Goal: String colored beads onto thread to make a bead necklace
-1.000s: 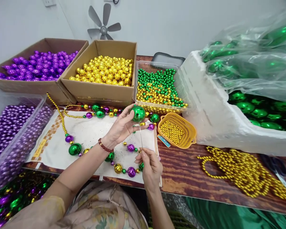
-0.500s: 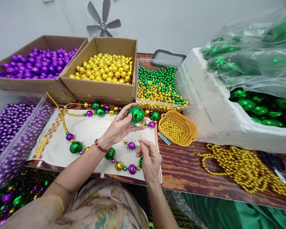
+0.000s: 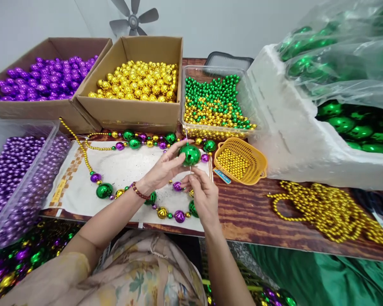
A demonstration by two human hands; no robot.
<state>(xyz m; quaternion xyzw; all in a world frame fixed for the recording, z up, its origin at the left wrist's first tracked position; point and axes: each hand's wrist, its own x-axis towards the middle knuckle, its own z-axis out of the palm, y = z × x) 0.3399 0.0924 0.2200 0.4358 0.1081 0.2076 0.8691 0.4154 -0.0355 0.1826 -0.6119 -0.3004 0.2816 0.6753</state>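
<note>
A large shiny green ball bead (image 3: 190, 155) is held in the fingers of my left hand (image 3: 167, 165). A thin needle (image 3: 187, 134) sticks out above the ball, and its lower part shows just beneath. Under the ball, my right hand (image 3: 202, 191) pinches that lower end between thumb and fingers. A garland of green, purple and gold beads (image 3: 179, 216) curves over the white cloth (image 3: 115, 165) below and behind my hands. Part of the garland is hidden by my left forearm and right hand.
Boxes of purple balls (image 3: 51, 78) and gold balls (image 3: 140, 80) stand behind, beside a clear tub of small green and gold beads (image 3: 212, 97). An orange basket (image 3: 258, 163), gold bead strands (image 3: 328, 212), scissors (image 3: 375, 208) and a foam box (image 3: 281, 123) are on the right.
The needle, earlier below the green ball, now pokes out of its top. My right hand has risen close under the ball. The view has shifted slightly.
</note>
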